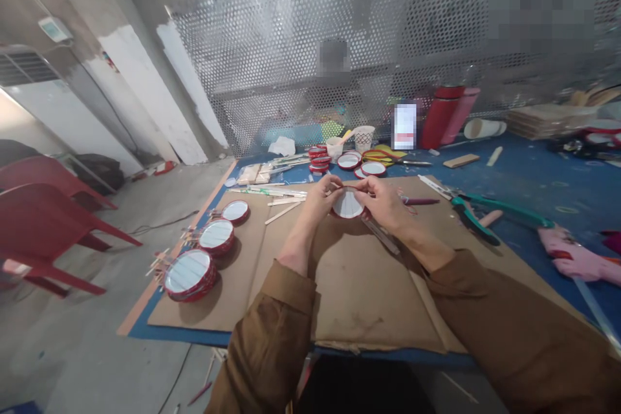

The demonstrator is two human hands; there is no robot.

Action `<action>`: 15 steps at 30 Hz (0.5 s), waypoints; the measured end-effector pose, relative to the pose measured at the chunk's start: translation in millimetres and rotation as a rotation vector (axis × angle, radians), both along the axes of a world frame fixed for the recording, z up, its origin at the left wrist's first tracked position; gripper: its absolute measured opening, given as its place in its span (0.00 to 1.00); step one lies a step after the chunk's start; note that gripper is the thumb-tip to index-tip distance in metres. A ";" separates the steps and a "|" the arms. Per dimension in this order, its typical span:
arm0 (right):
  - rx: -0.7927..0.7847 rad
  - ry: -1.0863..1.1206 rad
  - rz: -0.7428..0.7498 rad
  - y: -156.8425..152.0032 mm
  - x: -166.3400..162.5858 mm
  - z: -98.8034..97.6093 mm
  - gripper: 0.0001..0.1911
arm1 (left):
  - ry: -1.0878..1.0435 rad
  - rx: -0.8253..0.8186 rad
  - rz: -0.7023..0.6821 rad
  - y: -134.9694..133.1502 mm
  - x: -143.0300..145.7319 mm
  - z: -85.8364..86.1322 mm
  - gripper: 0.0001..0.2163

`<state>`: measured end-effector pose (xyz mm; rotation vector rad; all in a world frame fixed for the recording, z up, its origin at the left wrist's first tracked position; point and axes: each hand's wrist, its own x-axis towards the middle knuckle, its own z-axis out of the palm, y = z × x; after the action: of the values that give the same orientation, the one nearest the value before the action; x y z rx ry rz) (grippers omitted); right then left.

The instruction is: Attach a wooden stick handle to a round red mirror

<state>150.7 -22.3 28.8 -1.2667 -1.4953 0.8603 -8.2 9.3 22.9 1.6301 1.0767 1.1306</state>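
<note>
Above the cardboard sheet, a small round red-rimmed drum with a white face is held between both hands. My left hand is closed on its left edge, thumb on the near side. On the opposite edge, the fingers of my right hand pinch the rim. Thin lines run across the white face. Under my right wrist lies a slim pale tool, partly hidden. Toward the left stand three similar drums: a small one, a middle one and a larger one, with wooden sticks at their left sides.
Behind the hands are more red-rimmed discs, paper cups and yellow-handled scissors. Green-handled pliers lie at the right. A red bottle and a lit phone stand by the perforated metal panel. Red chairs are at left.
</note>
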 end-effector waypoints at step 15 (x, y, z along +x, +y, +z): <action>0.009 -0.020 -0.028 1.4 2.7 0.4 0.07 | -0.067 0.007 -0.027 -0.5 3.2 -4.8 0.08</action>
<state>153.4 -20.9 29.1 -1.2898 -1.4923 0.8244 -5.0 8.8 18.1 1.5963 1.0056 1.1644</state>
